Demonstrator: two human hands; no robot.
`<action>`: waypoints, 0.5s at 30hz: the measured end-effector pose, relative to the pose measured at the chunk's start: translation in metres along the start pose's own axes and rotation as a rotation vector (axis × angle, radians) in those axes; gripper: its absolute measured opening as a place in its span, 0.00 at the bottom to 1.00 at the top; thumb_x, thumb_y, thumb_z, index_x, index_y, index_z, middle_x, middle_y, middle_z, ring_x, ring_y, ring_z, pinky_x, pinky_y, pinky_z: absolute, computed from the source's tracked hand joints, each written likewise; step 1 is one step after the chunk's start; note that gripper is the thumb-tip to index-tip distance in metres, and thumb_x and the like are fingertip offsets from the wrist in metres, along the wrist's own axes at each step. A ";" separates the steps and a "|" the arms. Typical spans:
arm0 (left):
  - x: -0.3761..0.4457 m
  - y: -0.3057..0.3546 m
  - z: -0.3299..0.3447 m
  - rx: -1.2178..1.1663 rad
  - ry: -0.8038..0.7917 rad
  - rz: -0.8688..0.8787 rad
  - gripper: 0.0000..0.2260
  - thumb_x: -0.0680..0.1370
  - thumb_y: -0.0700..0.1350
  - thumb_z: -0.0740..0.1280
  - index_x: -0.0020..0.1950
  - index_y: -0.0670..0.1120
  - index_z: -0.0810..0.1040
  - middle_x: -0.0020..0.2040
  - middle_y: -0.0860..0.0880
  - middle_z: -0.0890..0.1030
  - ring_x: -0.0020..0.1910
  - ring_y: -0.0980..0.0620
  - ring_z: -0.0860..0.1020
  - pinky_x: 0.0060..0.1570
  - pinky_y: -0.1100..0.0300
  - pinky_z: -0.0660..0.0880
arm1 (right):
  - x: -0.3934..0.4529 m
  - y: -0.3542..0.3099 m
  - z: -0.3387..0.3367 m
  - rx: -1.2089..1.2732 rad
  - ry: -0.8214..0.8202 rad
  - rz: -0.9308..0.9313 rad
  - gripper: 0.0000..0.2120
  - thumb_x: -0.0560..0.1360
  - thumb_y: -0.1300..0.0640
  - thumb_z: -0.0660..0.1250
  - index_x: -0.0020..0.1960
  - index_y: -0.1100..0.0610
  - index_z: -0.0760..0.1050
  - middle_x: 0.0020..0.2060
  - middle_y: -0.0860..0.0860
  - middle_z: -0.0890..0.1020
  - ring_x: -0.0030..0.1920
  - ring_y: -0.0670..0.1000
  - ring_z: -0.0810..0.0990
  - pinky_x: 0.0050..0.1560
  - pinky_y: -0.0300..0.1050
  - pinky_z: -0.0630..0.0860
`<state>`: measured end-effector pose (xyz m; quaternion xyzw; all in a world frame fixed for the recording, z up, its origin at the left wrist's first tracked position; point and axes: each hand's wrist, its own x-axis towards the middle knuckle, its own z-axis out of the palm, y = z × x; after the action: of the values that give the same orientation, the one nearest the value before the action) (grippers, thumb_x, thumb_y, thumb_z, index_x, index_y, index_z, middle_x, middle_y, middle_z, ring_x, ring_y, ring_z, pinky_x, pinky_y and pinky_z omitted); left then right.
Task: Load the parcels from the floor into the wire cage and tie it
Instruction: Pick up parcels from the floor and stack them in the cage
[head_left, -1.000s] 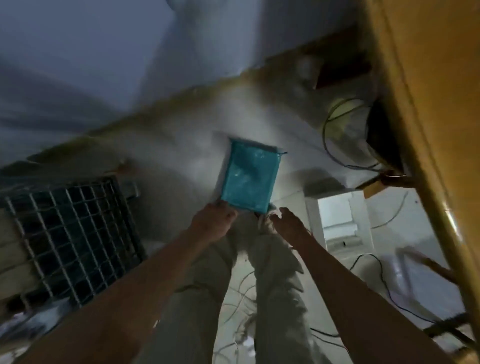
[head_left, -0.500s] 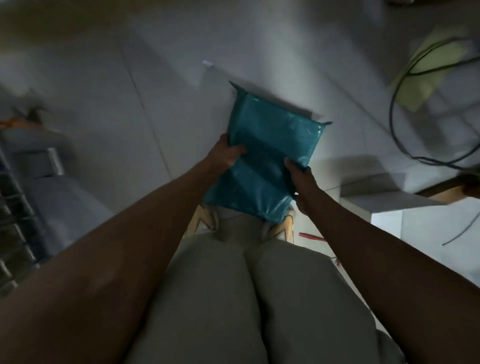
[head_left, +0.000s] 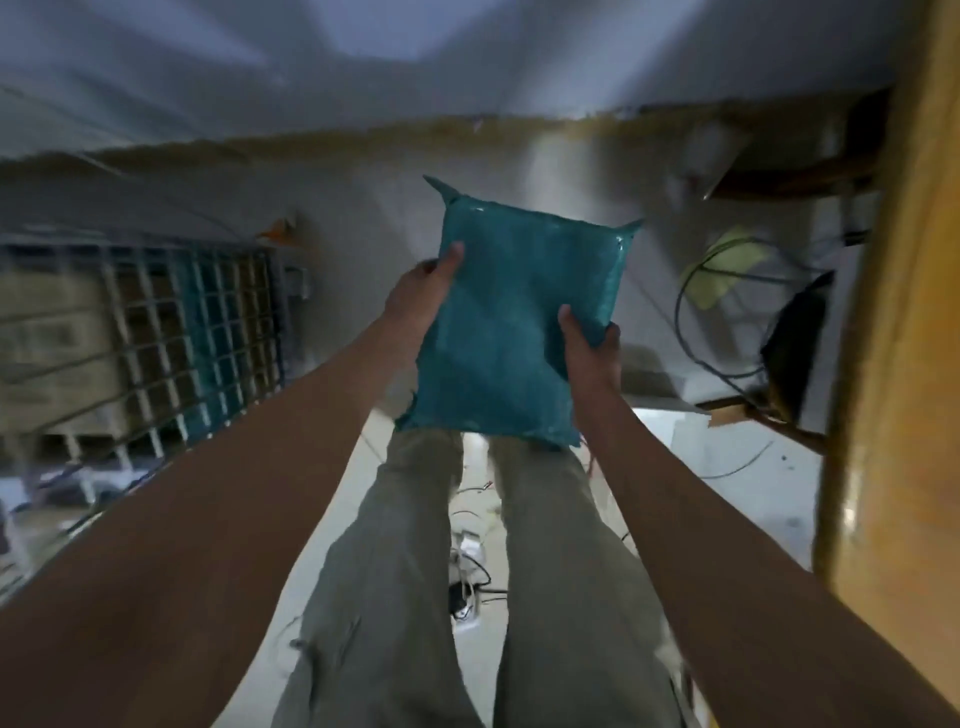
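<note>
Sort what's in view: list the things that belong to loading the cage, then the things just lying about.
Job:
teal parcel, held by left hand and right hand, one at each side edge
wire cage, at the left, parcels already inside

Lying about:
cables on the floor
white box
wooden door at the right

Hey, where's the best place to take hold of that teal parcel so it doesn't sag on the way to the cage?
Probably the two long edges near the middle, one hand from each side, thumbs on top. The teal parcel is a soft, flat bag, so a corner grip would likely let it droop. The left hand and right hand already hold it this way.
</note>
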<state>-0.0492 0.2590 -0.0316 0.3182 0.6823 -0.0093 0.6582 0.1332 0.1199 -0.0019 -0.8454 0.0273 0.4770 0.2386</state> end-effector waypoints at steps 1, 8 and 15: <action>-0.036 0.015 -0.014 -0.068 0.017 0.007 0.29 0.74 0.76 0.62 0.53 0.52 0.84 0.46 0.55 0.87 0.45 0.54 0.86 0.53 0.55 0.82 | -0.036 -0.025 -0.018 0.003 -0.003 -0.046 0.28 0.73 0.29 0.65 0.62 0.47 0.70 0.54 0.49 0.80 0.52 0.53 0.80 0.53 0.50 0.79; -0.217 0.052 -0.067 -0.282 0.005 0.163 0.34 0.72 0.68 0.74 0.71 0.51 0.71 0.65 0.49 0.80 0.57 0.51 0.84 0.52 0.54 0.83 | -0.161 -0.084 -0.053 0.086 -0.478 -0.007 0.41 0.66 0.21 0.66 0.69 0.46 0.72 0.65 0.51 0.80 0.62 0.56 0.82 0.61 0.61 0.79; -0.353 0.045 -0.149 -0.492 0.291 0.231 0.28 0.79 0.63 0.68 0.74 0.52 0.67 0.65 0.49 0.79 0.54 0.50 0.82 0.42 0.59 0.81 | -0.277 -0.124 -0.024 -0.035 -0.784 -0.265 0.32 0.73 0.32 0.69 0.70 0.49 0.71 0.61 0.52 0.82 0.57 0.56 0.84 0.55 0.56 0.83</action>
<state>-0.1869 0.2099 0.3260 0.2226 0.7105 0.2768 0.6075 0.0353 0.1688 0.2820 -0.5999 -0.1831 0.7284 0.2758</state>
